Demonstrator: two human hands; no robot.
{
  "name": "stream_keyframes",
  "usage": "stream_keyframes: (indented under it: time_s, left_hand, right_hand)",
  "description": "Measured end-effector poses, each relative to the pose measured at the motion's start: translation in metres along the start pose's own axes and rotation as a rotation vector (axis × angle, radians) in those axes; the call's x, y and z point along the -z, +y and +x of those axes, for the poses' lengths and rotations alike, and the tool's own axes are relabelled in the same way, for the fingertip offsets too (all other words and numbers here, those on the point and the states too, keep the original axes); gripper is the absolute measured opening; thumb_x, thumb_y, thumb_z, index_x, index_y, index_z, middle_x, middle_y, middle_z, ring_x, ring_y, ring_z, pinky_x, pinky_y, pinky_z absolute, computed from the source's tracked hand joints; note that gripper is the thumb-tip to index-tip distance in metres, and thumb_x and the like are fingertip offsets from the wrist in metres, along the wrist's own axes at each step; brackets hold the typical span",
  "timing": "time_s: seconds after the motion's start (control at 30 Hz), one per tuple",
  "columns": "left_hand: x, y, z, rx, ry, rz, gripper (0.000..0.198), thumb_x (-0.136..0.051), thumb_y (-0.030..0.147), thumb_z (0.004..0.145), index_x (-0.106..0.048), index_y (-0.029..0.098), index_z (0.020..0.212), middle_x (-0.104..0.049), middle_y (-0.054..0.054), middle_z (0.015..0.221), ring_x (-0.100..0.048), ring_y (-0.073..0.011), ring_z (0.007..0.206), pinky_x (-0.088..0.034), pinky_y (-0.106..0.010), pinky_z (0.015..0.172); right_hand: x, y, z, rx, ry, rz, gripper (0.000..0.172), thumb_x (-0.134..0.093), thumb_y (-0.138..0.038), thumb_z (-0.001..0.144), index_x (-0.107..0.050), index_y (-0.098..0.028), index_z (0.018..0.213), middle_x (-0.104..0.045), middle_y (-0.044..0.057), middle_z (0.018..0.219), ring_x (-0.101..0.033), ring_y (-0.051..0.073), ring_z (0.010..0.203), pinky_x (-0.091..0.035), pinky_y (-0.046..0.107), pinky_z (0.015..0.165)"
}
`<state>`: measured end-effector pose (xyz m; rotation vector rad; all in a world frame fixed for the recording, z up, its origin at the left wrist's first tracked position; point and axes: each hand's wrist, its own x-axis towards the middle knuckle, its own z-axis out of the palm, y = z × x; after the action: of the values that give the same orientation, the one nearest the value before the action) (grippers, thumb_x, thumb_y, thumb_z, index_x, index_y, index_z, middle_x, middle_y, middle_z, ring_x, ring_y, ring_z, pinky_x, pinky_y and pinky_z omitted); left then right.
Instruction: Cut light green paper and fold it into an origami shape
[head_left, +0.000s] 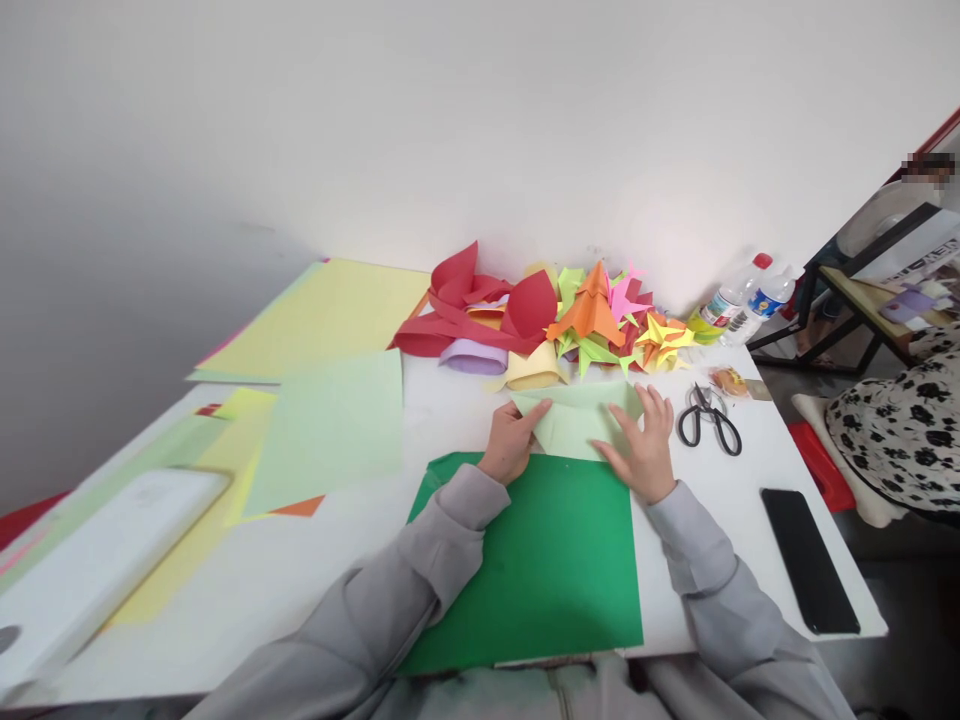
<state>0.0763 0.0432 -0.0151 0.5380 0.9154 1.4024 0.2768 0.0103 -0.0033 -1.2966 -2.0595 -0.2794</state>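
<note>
A pale green sheet of paper (574, 425), partly folded, is held just above the far edge of a dark green sheet (555, 560). My left hand (514, 437) pinches its left side, thumb on top and fingers beneath. At the right side of the paper, my right hand (643, 450) has its fingers spread, with the fingertips at the paper's edge. Black-handled scissors (709, 420) lie to the right of my right hand. Just beyond the pale green paper stands a rolled cream paper piece (532, 368).
Red curled paper (480, 310) and folded paper shapes (592, 310) are heaped against the wall. Two bottles (750, 300) stand at the back right. A black phone (810, 560) lies near the right edge. Loose coloured sheets (330, 430) and a white flat object (112, 560) are on the left.
</note>
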Motion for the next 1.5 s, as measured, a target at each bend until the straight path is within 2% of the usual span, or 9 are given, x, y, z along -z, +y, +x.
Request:
stream_keyframes:
  time_s: [0.23, 0.33, 0.47, 0.57, 0.63, 0.73, 0.87, 1.23, 1.5]
  left_hand:
    - [0.002, 0.0, 0.005, 0.063, 0.031, -0.146, 0.03, -0.082, 0.018, 0.054, -0.067, 0.01, 0.08, -0.073, -0.007, 0.075, -0.069, -0.0229, 0.079, -0.055, -0.035, 0.076]
    - [0.002, 0.0, 0.005, 0.086, 0.045, -0.204, 0.026, -0.076, 0.012, 0.061, -0.067, 0.009, 0.085, -0.073, -0.008, 0.079, -0.069, -0.0222, 0.082, -0.056, -0.035, 0.08]
    - [0.0, 0.002, 0.003, 0.13, 0.01, -0.286, 0.031, -0.068, 0.008, 0.069, -0.066, 0.009, 0.1, -0.073, -0.009, 0.09, -0.068, -0.0213, 0.09, -0.055, -0.032, 0.084]
    - [-0.004, 0.002, -0.002, 0.148, -0.084, -0.331, 0.031, -0.066, 0.009, 0.072, -0.065, 0.01, 0.103, -0.072, -0.009, 0.098, -0.066, -0.0209, 0.097, -0.053, -0.031, 0.088]
    - [-0.007, 0.0, -0.009, 0.156, -0.187, -0.333, 0.027, -0.067, 0.012, 0.074, -0.067, 0.011, 0.101, -0.072, -0.009, 0.1, -0.064, -0.0219, 0.102, -0.051, -0.033, 0.091]
    - [-0.013, -0.004, -0.019, 0.188, -0.353, -0.303, 0.016, -0.067, 0.014, 0.075, -0.069, 0.012, 0.091, -0.071, -0.01, 0.102, -0.061, -0.0244, 0.107, -0.048, -0.038, 0.094]
    - [-0.016, -0.007, -0.024, 0.162, -0.363, -0.282, 0.004, -0.067, 0.014, 0.075, -0.069, 0.012, 0.079, -0.071, -0.009, 0.101, -0.059, -0.0242, 0.109, -0.046, -0.038, 0.096]
    - [-0.012, -0.01, -0.019, 0.185, -0.241, -0.305, 0.026, -0.069, 0.019, 0.074, -0.067, 0.014, 0.099, -0.07, -0.008, 0.105, -0.06, -0.0219, 0.108, -0.047, -0.034, 0.095]
    - [-0.01, -0.005, -0.019, 0.188, -0.261, -0.239, 0.02, -0.073, 0.019, 0.069, -0.069, 0.012, 0.087, -0.071, -0.01, 0.098, -0.064, -0.0228, 0.1, -0.05, -0.036, 0.089]
  right_hand:
    - [0.0, -0.002, -0.001, -0.002, 0.143, -0.035, 0.041, -0.067, -0.04, 0.076, -0.06, -0.021, 0.112, -0.039, 0.017, 0.138, -0.032, 0.037, 0.13, -0.028, 0.059, 0.101]
    - [-0.001, -0.003, -0.004, -0.059, 0.234, 0.189, 0.021, -0.064, -0.035, 0.08, -0.064, -0.018, 0.092, -0.062, 0.014, 0.099, -0.058, 0.025, 0.092, -0.049, 0.04, 0.078]
    - [-0.005, -0.014, -0.01, -0.18, -0.04, 0.547, 0.039, -0.057, -0.036, 0.085, -0.053, -0.019, 0.05, -0.048, -0.002, 0.044, -0.044, 0.011, 0.043, -0.039, 0.025, 0.048]
    - [-0.012, -0.025, -0.012, -0.286, -0.474, 0.82, 0.032, -0.06, -0.045, 0.081, -0.064, -0.018, 0.065, -0.059, -0.002, 0.052, -0.049, 0.01, 0.044, -0.038, 0.021, 0.043]
    - [-0.018, -0.03, -0.012, -0.355, -0.559, 0.934, 0.033, -0.068, -0.046, 0.073, -0.067, -0.02, 0.094, -0.069, 0.001, 0.074, -0.057, 0.011, 0.053, -0.043, 0.022, 0.047]
    - [-0.024, -0.032, -0.012, -0.516, -0.441, 1.098, 0.045, -0.07, -0.047, 0.071, -0.06, -0.022, 0.107, -0.07, 0.004, 0.086, -0.063, 0.014, 0.063, -0.047, 0.024, 0.051]
    - [-0.022, -0.025, -0.009, -0.661, -0.206, 1.11, 0.027, -0.07, -0.044, 0.073, -0.062, -0.019, 0.078, -0.069, 0.003, 0.073, -0.061, 0.014, 0.06, -0.047, 0.025, 0.054]
    - [-0.018, -0.037, -0.011, -0.548, -0.488, 0.978, 0.034, -0.064, -0.049, 0.076, -0.067, -0.017, 0.066, -0.066, 0.001, 0.057, -0.055, 0.012, 0.048, -0.043, 0.023, 0.048]
    - [-0.024, -0.025, -0.009, -0.772, -0.352, 1.11, 0.037, -0.066, -0.05, 0.074, -0.067, -0.013, 0.071, -0.068, 0.006, 0.06, -0.06, 0.014, 0.05, -0.047, 0.025, 0.047]
